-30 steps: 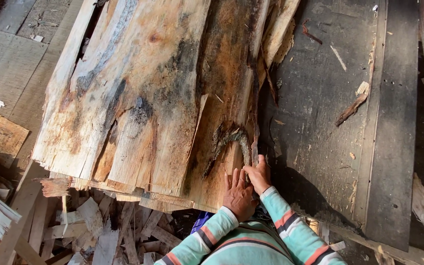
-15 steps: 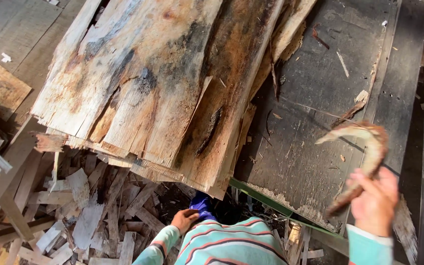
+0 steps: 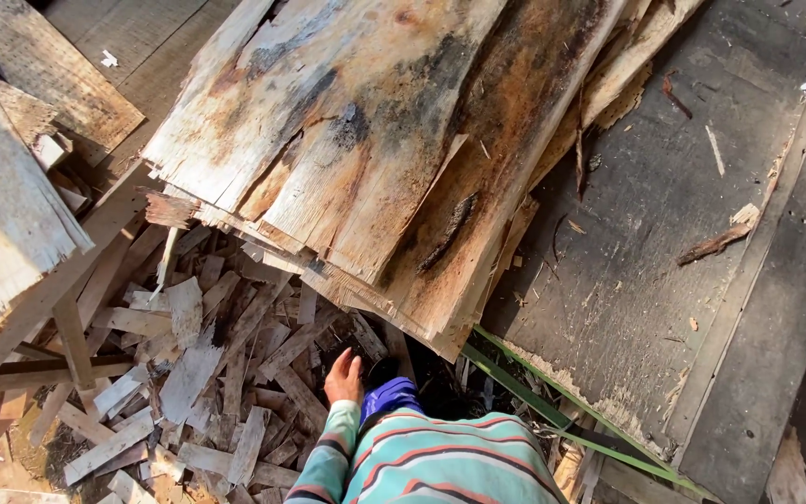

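One hand [image 3: 343, 381] hangs open above pale wood scraps [image 3: 198, 373] below stacked veneer sheets [image 3: 366, 149].

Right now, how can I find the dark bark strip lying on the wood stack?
Start at the big stack of pale veneer sheets in the middle. On its rusty-brown right side, near the lower edge, lies the bark strip. It is narrow, almost black and rough, unlike the flat sheets around it.
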